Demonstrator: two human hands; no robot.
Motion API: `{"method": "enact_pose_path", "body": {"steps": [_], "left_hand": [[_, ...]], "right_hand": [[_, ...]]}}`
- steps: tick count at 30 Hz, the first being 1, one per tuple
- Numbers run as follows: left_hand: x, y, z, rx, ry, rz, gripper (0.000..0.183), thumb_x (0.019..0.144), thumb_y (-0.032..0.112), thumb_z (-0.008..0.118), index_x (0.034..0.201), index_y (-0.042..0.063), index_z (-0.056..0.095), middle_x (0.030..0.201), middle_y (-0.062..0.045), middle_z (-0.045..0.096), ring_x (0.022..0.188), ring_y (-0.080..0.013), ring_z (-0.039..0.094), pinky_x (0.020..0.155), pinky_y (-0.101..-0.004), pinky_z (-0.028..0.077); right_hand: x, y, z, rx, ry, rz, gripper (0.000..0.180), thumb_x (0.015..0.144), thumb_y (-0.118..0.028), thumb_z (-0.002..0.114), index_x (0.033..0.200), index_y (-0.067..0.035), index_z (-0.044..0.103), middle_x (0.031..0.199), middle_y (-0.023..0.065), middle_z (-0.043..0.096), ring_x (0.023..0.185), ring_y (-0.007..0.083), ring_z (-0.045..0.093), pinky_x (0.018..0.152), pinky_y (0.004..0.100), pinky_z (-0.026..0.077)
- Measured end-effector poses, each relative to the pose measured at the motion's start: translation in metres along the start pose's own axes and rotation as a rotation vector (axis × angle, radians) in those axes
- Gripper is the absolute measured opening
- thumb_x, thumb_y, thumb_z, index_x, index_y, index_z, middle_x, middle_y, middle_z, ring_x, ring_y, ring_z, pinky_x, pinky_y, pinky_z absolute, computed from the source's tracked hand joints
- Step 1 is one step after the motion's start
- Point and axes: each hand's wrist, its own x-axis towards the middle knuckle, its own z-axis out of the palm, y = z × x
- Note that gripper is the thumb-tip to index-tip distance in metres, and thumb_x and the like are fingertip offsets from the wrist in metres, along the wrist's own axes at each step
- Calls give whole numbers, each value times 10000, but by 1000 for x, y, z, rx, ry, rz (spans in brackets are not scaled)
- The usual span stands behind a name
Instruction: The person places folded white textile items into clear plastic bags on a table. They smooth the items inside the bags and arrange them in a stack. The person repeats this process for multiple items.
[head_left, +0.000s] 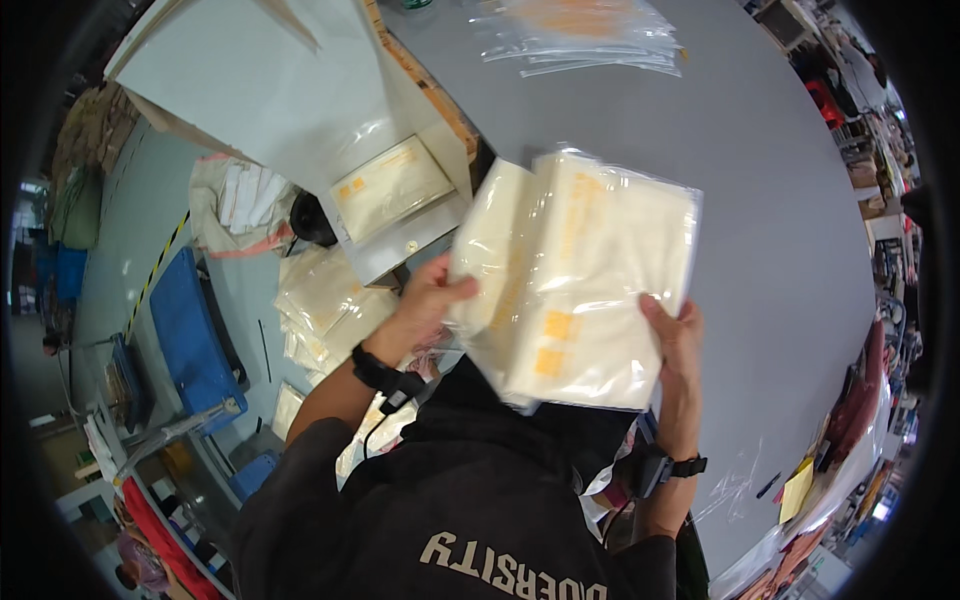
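Observation:
Two flat packages of folded cream material in clear plastic bags are held up in front of my body, one partly over the other. My left hand (435, 296) grips the edge of the left package (487, 225), thumb on top. On the other side my right hand (675, 337) holds the right package (615, 262) by its edge, thumb on its face. Orange print marks both bags. A similar package (394, 187) lies on the white surface of a stand or machine (300, 97) to the left.
Clear bags with orange print (585, 30) lie at the far side of the grey table (757, 247). More cream packages (330, 300) are piled low at my left, near a woven sack (240, 202) and a blue cart or stool (195, 330). A dark pen-like object (769, 485) rests at right.

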Motion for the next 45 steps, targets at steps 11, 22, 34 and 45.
{"method": "enact_pose_path", "body": {"steps": [11,22,34,45], "left_hand": [[-14,9,-213,370,419,-34,438,938,151,807,1330,5,676,1177,-46,745,1008,-116,687,908,-293,545],[51,49,-254,282,435,79,415,956,115,779,1342,12,667,1201,-53,743,1006,-121,692,909,-286,548],[149,87,-310,1202,386,-149,720,866,266,856,1503,94,568,1320,-119,712,1169,-276,685,1032,-386,518],[105,-13,-91,469,-188,-68,409,1055,270,677,1369,9,644,1246,-48,715,1105,-129,650,969,-304,521]], "right_hand": [[10,2,-34,-172,145,-53,519,892,-106,833,1297,114,595,1154,188,731,949,235,717,880,342,569],[10,6,-35,-188,189,-81,523,891,-147,847,1282,101,604,1127,172,737,920,215,708,859,330,563],[9,10,-34,-215,239,-88,547,886,-162,859,1282,110,597,1128,176,738,935,224,715,869,335,575],[9,-3,-25,-118,150,-33,508,894,-83,842,1300,111,606,1148,177,740,950,203,729,837,325,614]]}}
